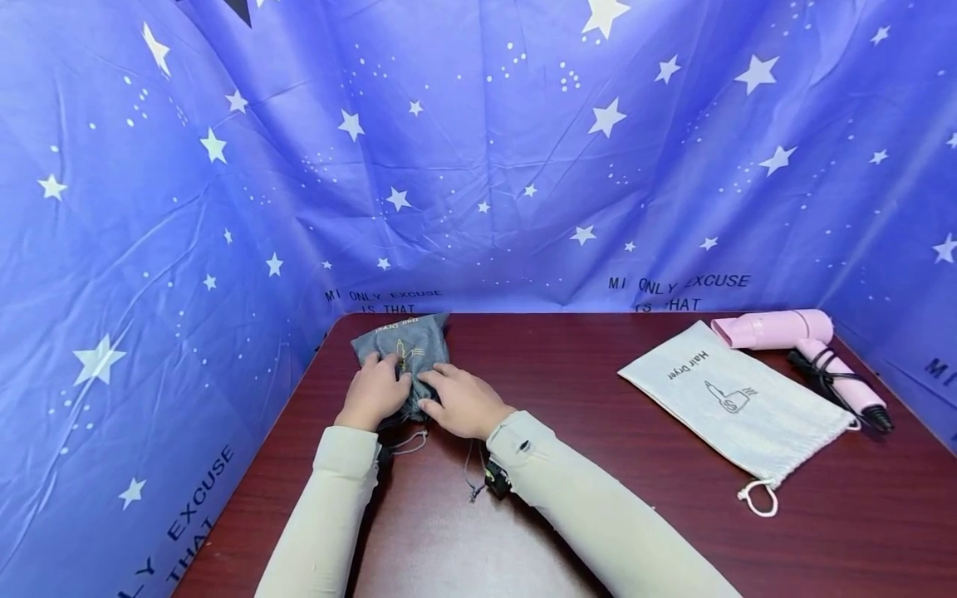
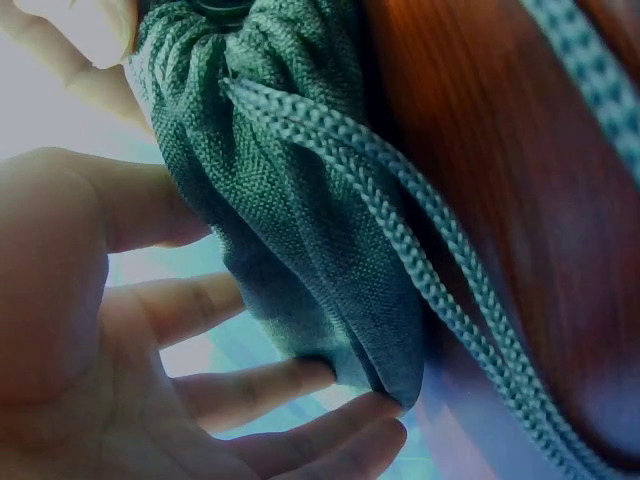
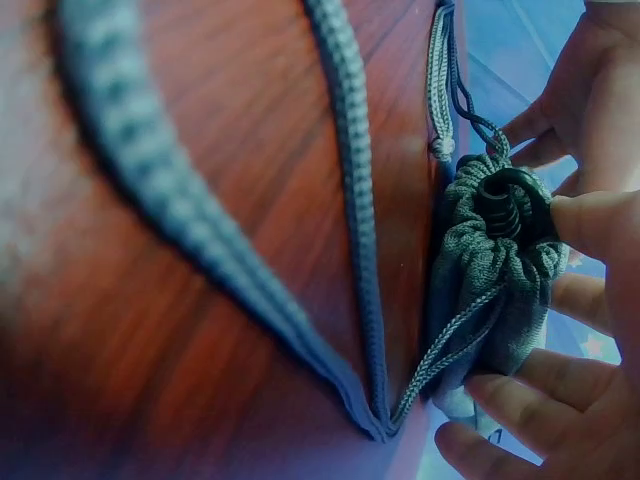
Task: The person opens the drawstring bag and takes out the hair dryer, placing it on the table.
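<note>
A dark grey drawstring pouch [image 1: 429, 336], printed with gold lettering and a hair dryer drawing, lies at the back left of the table. My left hand [image 1: 374, 394] rests on its left part, fingers extended. On its right part lies my right hand [image 1: 469, 403], with spread fingers touching the cloth. In the left wrist view, straight fingertips meet the side of the gathered cloth [image 2: 290, 190]. A coiled black cord [image 3: 503, 208] shows in the puckered mouth in the right wrist view. Grey drawstrings [image 3: 357, 190] trail from the mouth toward me.
To the right, a white drawstring pouch [image 1: 695, 382] labelled Hair Dryer lies flat. Beside it is a pink hair dryer [image 1: 777, 330] with a black cord [image 1: 822, 374] around its handle. The dark red table [image 1: 553, 374] meets a blue starry curtain [image 1: 478, 166] at the back and left.
</note>
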### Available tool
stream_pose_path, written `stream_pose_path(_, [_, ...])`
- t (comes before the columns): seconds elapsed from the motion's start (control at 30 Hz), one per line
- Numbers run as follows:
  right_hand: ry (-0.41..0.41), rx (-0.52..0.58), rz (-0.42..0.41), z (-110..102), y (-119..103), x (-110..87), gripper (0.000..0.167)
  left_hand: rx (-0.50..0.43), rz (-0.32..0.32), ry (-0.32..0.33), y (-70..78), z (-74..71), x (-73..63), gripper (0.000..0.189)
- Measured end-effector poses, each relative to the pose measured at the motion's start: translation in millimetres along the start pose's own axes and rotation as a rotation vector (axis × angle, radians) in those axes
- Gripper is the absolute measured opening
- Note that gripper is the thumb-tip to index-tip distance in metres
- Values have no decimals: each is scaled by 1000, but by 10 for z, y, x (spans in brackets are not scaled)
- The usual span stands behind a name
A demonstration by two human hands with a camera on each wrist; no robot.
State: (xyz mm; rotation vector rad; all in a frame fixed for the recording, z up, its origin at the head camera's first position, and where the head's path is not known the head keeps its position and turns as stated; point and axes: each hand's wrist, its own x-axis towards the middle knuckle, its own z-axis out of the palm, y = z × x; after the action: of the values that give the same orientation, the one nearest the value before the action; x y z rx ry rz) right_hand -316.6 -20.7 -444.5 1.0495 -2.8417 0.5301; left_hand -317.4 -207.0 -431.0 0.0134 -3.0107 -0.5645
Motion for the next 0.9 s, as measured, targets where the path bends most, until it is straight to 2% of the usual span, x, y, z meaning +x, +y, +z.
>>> stream_pose_path(0.57, [13, 15, 38, -83, -18, -202, 50, 54, 72, 10, 160, 45, -81, 50])
stream_pose_path(0.9, [30, 26, 70, -78, -17, -323, 51, 73, 88, -22, 265, 68, -126, 51])
